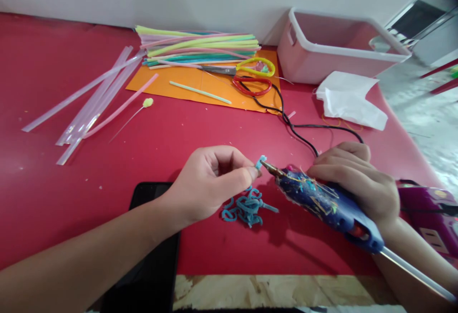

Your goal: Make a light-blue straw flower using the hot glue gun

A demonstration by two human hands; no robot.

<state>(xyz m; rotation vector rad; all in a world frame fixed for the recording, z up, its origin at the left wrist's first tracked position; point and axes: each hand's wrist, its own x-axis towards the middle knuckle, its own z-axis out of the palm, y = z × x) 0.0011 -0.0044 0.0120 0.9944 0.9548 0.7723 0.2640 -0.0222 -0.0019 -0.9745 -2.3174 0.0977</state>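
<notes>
My left hand point(211, 182) pinches a small blue straw piece point(260, 161) between thumb and fingers. My right hand point(354, 179) grips a blue glue gun point(322, 201) smeared with dried glue. Its metal nozzle touches the blue piece. A clear glue stick sticks out of the gun's back. On the red table point(53, 88) just below my left hand lies a small pile of cut blue straw pieces point(246, 206).
A black phone point(150, 255) lies under my left forearm. At the back are coloured straws point(200, 46), scissors point(246, 70) on orange paper, clear glue sticks point(96, 98), a white bin point(339, 46), white tissue point(348, 98) and the gun's black cord point(296, 129).
</notes>
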